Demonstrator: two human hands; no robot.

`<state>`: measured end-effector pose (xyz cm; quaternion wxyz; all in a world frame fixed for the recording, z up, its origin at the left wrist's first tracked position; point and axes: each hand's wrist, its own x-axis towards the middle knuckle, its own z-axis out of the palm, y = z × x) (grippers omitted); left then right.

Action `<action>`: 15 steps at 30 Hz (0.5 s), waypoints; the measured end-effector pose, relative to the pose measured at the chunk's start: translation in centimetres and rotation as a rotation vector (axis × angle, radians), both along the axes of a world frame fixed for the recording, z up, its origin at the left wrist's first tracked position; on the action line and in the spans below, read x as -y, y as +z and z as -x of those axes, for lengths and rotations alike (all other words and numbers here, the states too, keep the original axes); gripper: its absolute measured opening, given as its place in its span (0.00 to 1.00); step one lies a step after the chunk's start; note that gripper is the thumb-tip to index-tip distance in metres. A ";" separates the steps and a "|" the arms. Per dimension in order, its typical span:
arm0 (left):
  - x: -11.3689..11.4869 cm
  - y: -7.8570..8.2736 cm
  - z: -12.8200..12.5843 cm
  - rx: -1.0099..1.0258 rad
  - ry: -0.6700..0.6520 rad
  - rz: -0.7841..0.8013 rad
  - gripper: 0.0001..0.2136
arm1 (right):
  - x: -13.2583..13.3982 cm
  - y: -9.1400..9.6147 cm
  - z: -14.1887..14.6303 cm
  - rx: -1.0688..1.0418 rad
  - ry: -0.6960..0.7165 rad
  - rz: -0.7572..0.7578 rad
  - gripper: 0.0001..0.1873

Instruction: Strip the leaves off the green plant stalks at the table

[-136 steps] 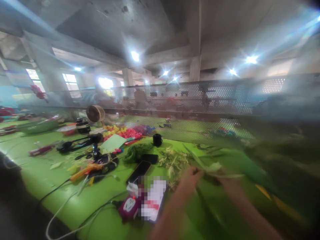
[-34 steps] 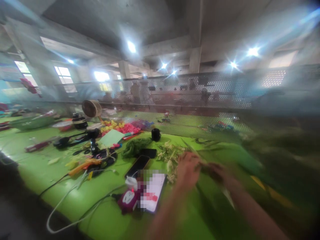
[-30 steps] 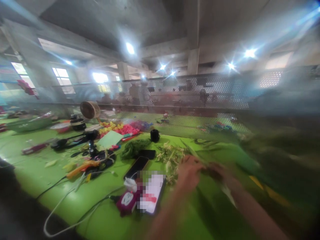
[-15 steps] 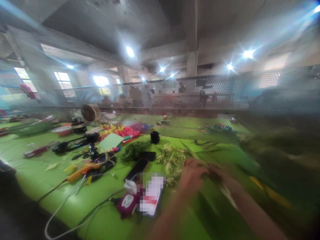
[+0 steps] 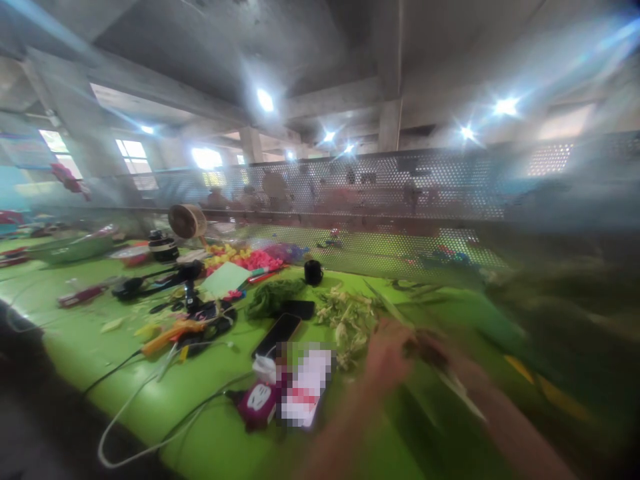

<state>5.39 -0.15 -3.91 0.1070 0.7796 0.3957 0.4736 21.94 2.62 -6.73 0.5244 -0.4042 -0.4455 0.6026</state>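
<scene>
In the head view, both hands of the person are seen close together over the right part of a bright green table (image 5: pixel 65 347). The left hand (image 5: pixel 393 347) is bent over, with its fingers turned toward the right hand (image 5: pixel 436 345). Between the hands the fingers are blurred and partly hidden, so it cannot be told whether something is grasped by either of them. A narrow pale strip (image 5: pixel 465 396) is seen at the right hand, slanting down along the wrist; whether it is gripped or only touched cannot be determined. By the left hand, a long green leaf (image 5: pixel 386 304) is pointed away from the person.

Just to the left of the left hand, a bunch of pale flowers (image 5: pixel 345 327) is spread on the table. Beyond it a black mug (image 5: pixel 313 273) is placed upright, and beside it a green net cloth (image 5: pixel 273 298) is left crumpled. Nearer to the person, a dark phone (image 5: pixel 278 335) is laid flat, and a bright-screened phone (image 5: pixel 309 393) is positioned beside a maroon power socket (image 5: pixel 258 404). Farther left, an orange-handled tool (image 5: pixel 170 335) with a black cord is seen. Behind everything, the table is bordered by a perforated screen (image 5: pixel 340 190).
</scene>
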 end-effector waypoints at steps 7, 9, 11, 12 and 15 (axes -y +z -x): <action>-0.8 -1.5 -1.0 0.531 -0.056 0.522 0.02 | 1.1 1.4 0.7 0.037 -0.023 -0.013 0.23; -1.1 -2.0 -1.2 0.605 -0.045 0.554 0.03 | 1.4 1.6 1.0 0.049 -0.027 -0.010 0.22; -1.2 -2.2 -1.3 0.647 -0.039 0.559 0.04 | 1.6 1.8 1.3 0.062 -0.030 -0.010 0.22; -1.2 -2.3 -1.3 0.666 -0.045 0.563 0.04 | 1.7 1.9 1.4 0.066 -0.030 -0.010 0.21; -1.1 -2.1 -1.3 0.728 -0.084 0.591 0.05 | 1.9 2.0 1.6 0.069 -0.034 -0.015 0.22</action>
